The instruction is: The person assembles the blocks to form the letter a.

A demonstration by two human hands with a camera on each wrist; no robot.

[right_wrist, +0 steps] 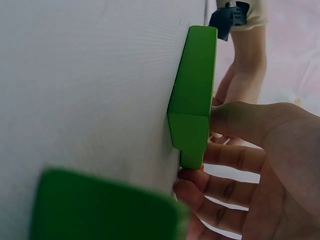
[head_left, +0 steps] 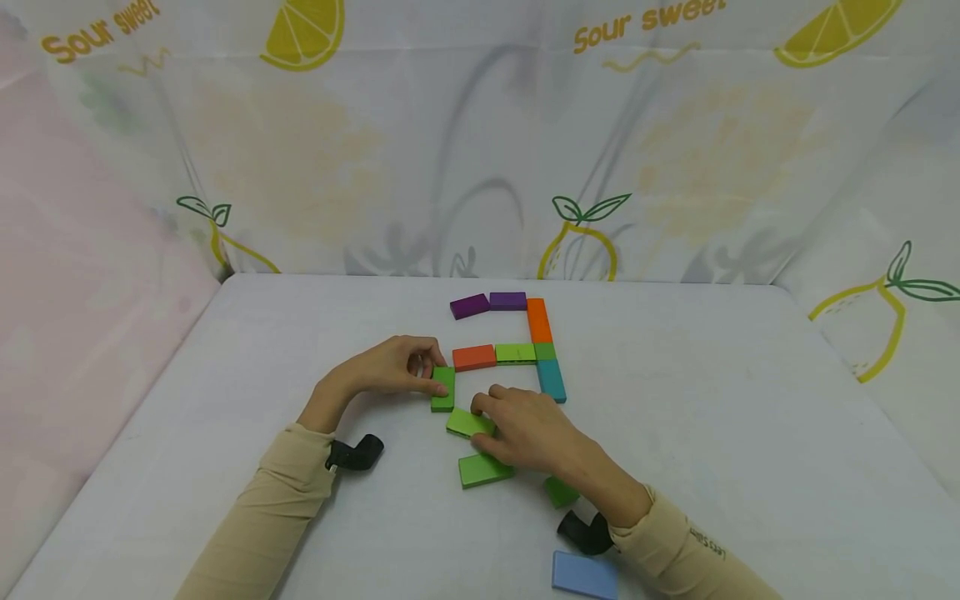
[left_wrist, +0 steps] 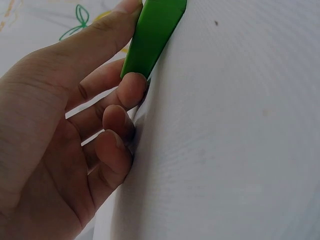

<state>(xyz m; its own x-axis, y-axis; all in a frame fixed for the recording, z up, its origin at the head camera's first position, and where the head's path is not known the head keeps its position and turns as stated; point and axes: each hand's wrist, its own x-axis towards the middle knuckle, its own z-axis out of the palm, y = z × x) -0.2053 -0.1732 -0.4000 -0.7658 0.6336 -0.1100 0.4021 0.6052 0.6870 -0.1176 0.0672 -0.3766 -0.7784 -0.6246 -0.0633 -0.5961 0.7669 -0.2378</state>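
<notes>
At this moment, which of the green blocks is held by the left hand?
The green block near the left end of the red-orange block; only this one the left hand pinches.

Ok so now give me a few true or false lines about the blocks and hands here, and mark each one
1. Both hands are empty. False: the left hand holds a green block, and the right hand a light green block.
2. In the head view, the orange block lies right of the red block. True.
3. The red block lies farthest from the person. False: two purple blocks lie farther.
4. The light blue block lies nearer the person than the orange block. True.
</notes>
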